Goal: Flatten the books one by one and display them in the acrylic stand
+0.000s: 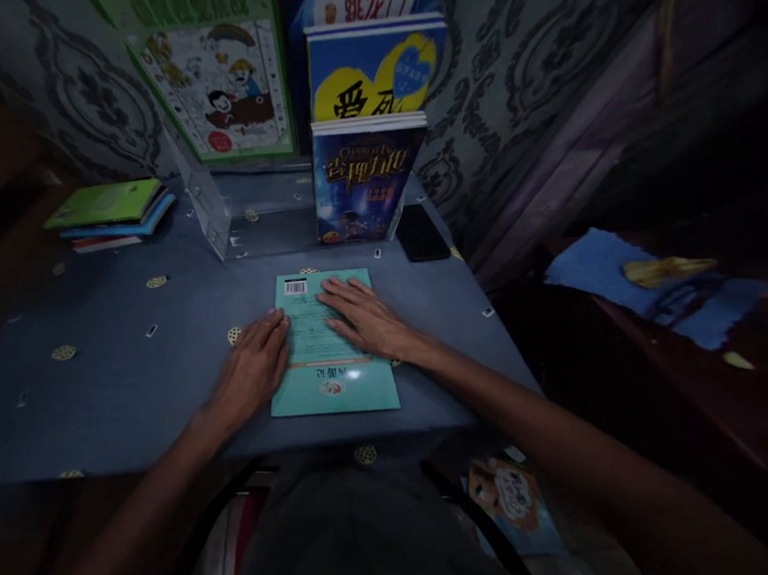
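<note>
Working at a cloth-covered table (pixel 107 318), dark blue-grey and printed with pale yellow dotted ovals and small white labels. Resting both hands on a teal book (pixel 333 402), lying flat at the middle of the near side, with its barcode toward the far left corner and its title upside down. Laying the left hand (pixel 253 360) along the left edge, fingers close together and extended; laying the right hand (pixel 363 320) over the far right part, palm down, fingers spread a little.

Facing a clear stand (pixel 273 234) just beyond, loaded at its right end with a dark blue book (pixel 362 183) in front of a blue book with yellow hearts (pixel 374 80). Rising behind on the left, to a large green book (pixel 235 86). Dotted farther out with a stack of thin books (pixel 108 203) at far left and a black phone (pixel 423 233) just right of the stand. Backed by a grey wall covering (pixel 556 35) with dark scrollwork. Dimly lit, falling to near black on the right, around a blue cloth (pixel 595 266).
</note>
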The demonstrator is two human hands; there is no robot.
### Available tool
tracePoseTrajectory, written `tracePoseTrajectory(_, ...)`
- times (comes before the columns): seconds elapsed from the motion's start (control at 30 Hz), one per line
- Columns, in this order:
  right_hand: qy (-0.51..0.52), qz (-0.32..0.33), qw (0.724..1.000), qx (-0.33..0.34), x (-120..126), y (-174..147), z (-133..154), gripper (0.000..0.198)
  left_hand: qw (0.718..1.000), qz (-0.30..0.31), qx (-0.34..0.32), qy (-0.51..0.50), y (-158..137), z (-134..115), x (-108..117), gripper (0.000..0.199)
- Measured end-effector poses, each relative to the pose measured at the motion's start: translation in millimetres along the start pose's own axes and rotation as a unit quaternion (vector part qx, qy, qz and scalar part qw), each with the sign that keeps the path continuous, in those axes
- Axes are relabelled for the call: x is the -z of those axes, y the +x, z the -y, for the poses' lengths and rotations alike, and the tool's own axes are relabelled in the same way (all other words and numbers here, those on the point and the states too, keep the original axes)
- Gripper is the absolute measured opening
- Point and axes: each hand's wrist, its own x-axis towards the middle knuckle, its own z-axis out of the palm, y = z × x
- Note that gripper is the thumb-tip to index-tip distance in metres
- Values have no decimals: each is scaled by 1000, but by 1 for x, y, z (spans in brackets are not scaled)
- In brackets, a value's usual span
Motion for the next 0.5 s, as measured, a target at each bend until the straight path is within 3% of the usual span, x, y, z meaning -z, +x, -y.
tracePoseTrajectory(0.3,3,8,1000,25,2,-67,30,67,999,20,-3,-34,-28,-28,18,42)
tracePoseTrajectory(0.5,5,74,995,65,19,-122,60,91,996,82,-19,-34,-64,-55,32,66)
